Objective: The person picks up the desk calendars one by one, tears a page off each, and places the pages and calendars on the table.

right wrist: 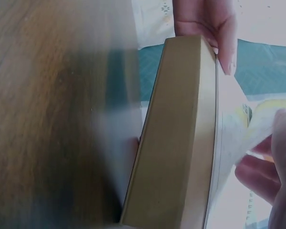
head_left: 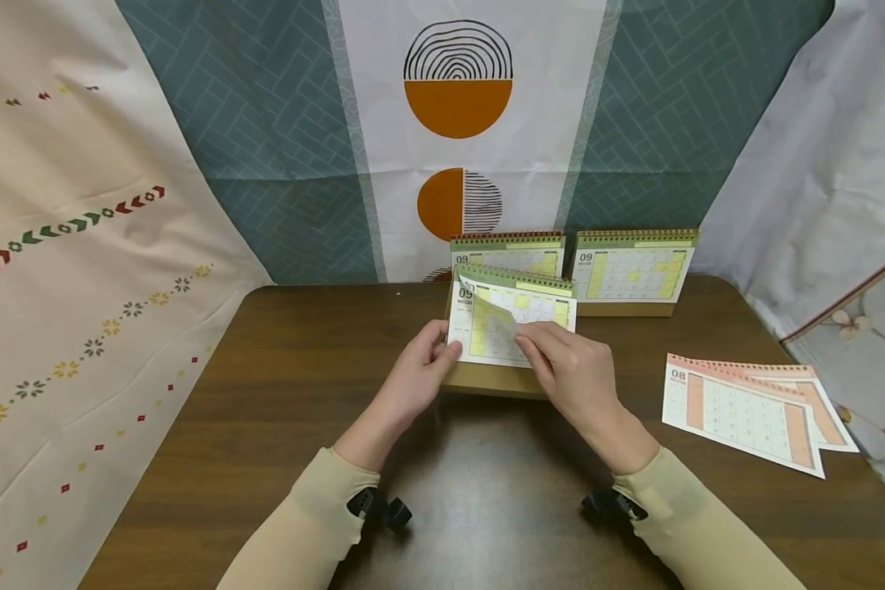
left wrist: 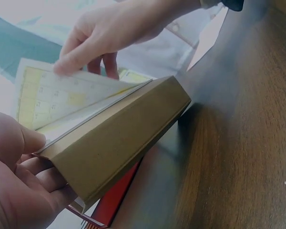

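Note:
A spiral-bound desk calendar (head_left: pixel 501 354) showing 09 tilts up in the middle of the head view, on a brown cardboard stand (left wrist: pixel 119 143). My left hand (head_left: pixel 413 373) grips its left edge, thumb on the front page and fingers behind the cardboard. One yellow-and-white page (left wrist: pixel 57 98) is lifted and curls away from the sheets beneath, still at the spiral. My right hand (head_left: pixel 577 367) pinches this page near its lower edge. In the right wrist view, the stand's underside (right wrist: pixel 174 133) faces the camera, with the page raised beside it.
Two more desk calendars stand at the back: one (head_left: pixel 509 242) partly hidden behind the held calendar, another (head_left: pixel 632 270) to its right. Loose pink-and-white 08 calendar sheets (head_left: pixel 741 414) overlap on the right of the wooden table (head_left: pixel 295 410). Patterned cloths hang around the table.

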`<action>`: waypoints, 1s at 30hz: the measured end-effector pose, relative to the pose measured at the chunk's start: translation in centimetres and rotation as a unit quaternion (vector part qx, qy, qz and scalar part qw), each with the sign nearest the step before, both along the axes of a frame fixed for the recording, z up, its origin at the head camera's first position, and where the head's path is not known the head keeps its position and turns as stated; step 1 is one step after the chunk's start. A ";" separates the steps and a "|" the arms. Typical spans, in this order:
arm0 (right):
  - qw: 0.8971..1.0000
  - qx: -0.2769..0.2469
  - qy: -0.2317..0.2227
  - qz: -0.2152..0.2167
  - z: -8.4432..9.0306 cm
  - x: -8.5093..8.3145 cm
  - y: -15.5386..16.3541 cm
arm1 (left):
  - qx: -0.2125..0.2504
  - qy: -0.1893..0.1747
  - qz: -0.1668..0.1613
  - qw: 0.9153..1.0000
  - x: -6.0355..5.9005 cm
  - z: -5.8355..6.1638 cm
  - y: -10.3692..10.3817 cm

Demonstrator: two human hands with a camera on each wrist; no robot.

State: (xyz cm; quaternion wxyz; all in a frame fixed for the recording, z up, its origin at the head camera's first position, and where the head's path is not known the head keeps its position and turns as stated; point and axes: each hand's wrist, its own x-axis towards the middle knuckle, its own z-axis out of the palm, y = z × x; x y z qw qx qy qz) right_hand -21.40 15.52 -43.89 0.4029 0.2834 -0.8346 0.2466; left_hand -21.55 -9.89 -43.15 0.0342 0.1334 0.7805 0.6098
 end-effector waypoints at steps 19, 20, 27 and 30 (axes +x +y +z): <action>0.970 0.065 -0.163 0.168 1.2 -2.0 0.0 | -0.001 -0.005 -0.008 1.000 0.2 0.4 -0.1; 0.967 0.071 -0.169 0.178 1.4 -2.2 0.0 | -0.001 -0.005 -0.009 1.000 0.2 0.4 -0.1; 0.952 0.089 -0.198 0.214 2.2 -3.0 -0.1 | -0.007 -0.006 -0.008 1.000 0.1 0.4 0.0; 0.949 0.084 -0.213 0.218 2.2 -3.2 -0.2 | -0.006 -0.006 -0.009 1.000 0.0 0.3 0.0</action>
